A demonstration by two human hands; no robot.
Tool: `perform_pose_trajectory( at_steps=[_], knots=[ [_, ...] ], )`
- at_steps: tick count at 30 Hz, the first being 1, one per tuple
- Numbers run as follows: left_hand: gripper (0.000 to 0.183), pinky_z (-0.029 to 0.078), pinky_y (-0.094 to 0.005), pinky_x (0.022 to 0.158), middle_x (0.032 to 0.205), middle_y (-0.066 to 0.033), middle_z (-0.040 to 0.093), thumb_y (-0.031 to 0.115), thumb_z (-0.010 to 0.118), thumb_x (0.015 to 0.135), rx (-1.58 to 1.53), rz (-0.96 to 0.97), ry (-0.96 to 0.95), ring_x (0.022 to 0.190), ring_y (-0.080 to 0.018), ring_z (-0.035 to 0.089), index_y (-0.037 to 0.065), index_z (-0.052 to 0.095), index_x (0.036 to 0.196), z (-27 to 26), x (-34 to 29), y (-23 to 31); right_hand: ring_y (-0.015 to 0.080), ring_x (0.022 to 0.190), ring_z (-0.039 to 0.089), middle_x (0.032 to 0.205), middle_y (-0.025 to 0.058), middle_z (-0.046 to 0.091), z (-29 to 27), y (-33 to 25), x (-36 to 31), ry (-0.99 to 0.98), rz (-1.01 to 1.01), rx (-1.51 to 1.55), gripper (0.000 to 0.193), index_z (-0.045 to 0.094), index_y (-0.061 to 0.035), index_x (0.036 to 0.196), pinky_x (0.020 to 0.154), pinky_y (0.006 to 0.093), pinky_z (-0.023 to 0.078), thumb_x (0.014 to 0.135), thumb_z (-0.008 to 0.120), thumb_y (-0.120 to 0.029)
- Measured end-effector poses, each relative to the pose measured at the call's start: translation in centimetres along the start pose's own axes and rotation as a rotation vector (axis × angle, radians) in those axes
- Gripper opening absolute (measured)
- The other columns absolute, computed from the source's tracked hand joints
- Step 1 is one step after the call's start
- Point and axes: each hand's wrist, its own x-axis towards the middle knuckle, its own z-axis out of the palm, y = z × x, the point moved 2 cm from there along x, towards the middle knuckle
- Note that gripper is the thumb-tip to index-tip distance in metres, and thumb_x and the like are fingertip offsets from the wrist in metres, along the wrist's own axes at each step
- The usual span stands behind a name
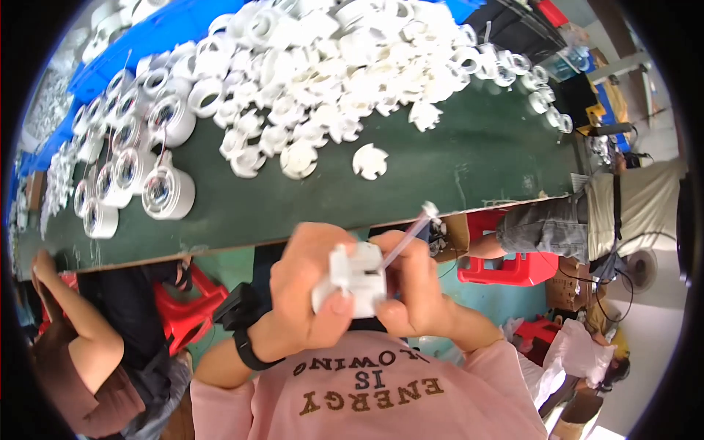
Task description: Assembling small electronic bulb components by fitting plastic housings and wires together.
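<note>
In front of my chest, just off the near edge of the table, I hold a white plastic housing [364,282] between both hands. My left hand [306,282] is closed around its left side, the thumb pressed on its near face. My right hand [412,284] grips the right side with bent fingers. A thin pale wire [405,243] rises from the housing past my right fingers and ends in a small white connector [430,210]. The inside of the housing is partly hidden by my fingers.
The green table [257,198] carries a large heap of white plastic parts [315,66] and a single notched white disc [369,161]. At left stand several round white units [168,193] with wires. Blue bins [176,26] line the back. Other people [92,345] sit on both sides near red stools [506,270].
</note>
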Motion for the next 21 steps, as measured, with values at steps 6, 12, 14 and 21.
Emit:
perform_pose_trajectory(
  at_steps=[6, 12, 14, 21],
  knots=[
    [0.033, 0.042, -0.0298, 0.083, 0.107, -0.0110, 0.057, 0.013, 0.040, 0.096, 0.081, -0.437, 0.076, 0.092, -0.0178, 0.054, -0.006, 0.050, 0.121, -1.5, 1.3, -1.0, 0.0112, 0.052, 0.051, 0.075, 0.0088, 0.057, -0.1, 0.3, 2.6, 0.084, 0.013, -0.125, 0.070, 0.033, 0.0041, 0.120, 0.045, 0.0236, 0.042, 0.074, 0.080, -0.016],
    [0.051, 0.044, -0.0268, 0.085, 0.110, -0.0095, 0.056, 0.022, 0.057, 0.090, -0.189, -0.604, 0.135, 0.095, -0.0125, 0.054, -0.004, 0.041, 0.130, -4.9, 0.3, -0.8, 0.0170, 0.073, 0.060, 0.089, 0.0083, 0.061, -5.7, 1.1, 8.4, 0.043, -0.090, -0.277, 0.039, 0.056, -0.0031, 0.108, 0.062, 0.0300, 0.049, 0.073, 0.074, -0.009],
    [0.047, 0.047, -0.0241, 0.078, 0.103, -0.0067, 0.057, 0.020, 0.058, 0.089, -0.011, -0.591, 0.254, 0.089, -0.0107, 0.056, -0.003, 0.042, 0.128, -7.0, 0.4, -1.2, 0.0271, 0.084, 0.062, 0.096, 0.0131, 0.063, -11.2, 6.5, 11.0, 0.366, -0.036, -0.665, 0.031, 0.058, -0.0018, 0.104, 0.070, 0.0348, 0.050, 0.074, 0.065, -0.004],
    [0.034, 0.046, -0.0217, 0.069, 0.094, -0.0038, 0.061, 0.003, 0.067, 0.082, 0.208, -0.493, 0.238, 0.078, -0.0076, 0.057, -0.004, 0.053, 0.113, -13.9, 1.6, -3.8, 0.0345, 0.105, 0.054, 0.109, 0.0182, 0.059, -20.4, 15.7, 14.0, 0.146, 0.123, -1.091, 0.055, 0.050, -0.0053, 0.125, 0.090, 0.0399, 0.044, 0.074, 0.067, -0.011]
  ],
)
